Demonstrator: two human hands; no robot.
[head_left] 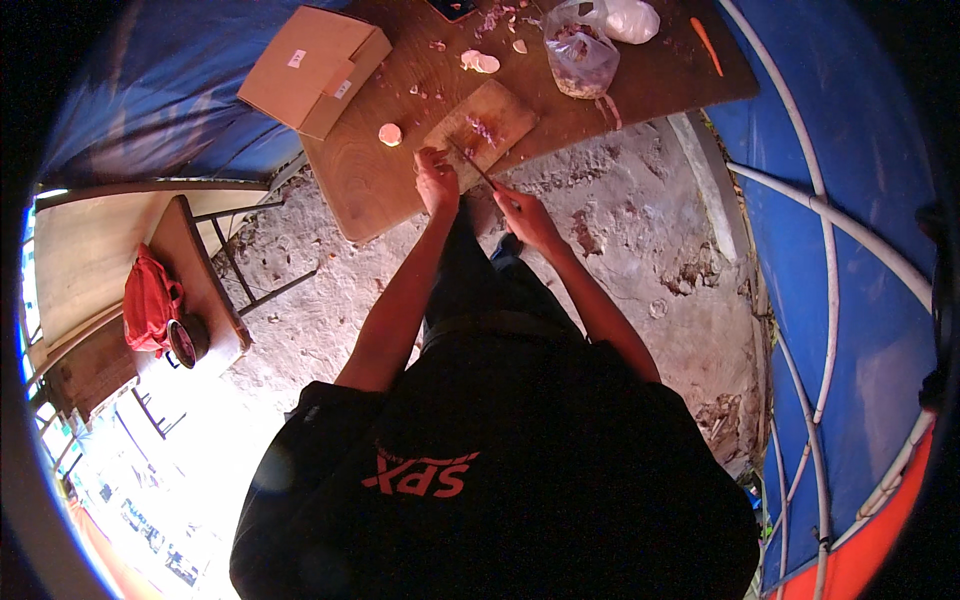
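A wooden cutting board (500, 105) lies near the front edge of the brown table, with small purple-white shreds (482, 131) on it that look like cut onion. My right hand (527, 215) grips a knife (474, 166), whose blade slants up and left over the board. At the board's left corner, my left hand (437, 182) has its fingers curled together close to the blade tip. Whatever those fingers hold, if anything, is too small to make out. Left of the board sits a round pale cut piece (390, 134).
A cardboard box (315, 65) stands on the table's (350, 190) left. Pale slices (480, 62) and purple scraps lie behind the board. Farther right are a clear plastic bag (582, 65), a white bag (632, 20) and an orange stick-like thing (706, 46). A red bag (152, 300) lies on a side table.
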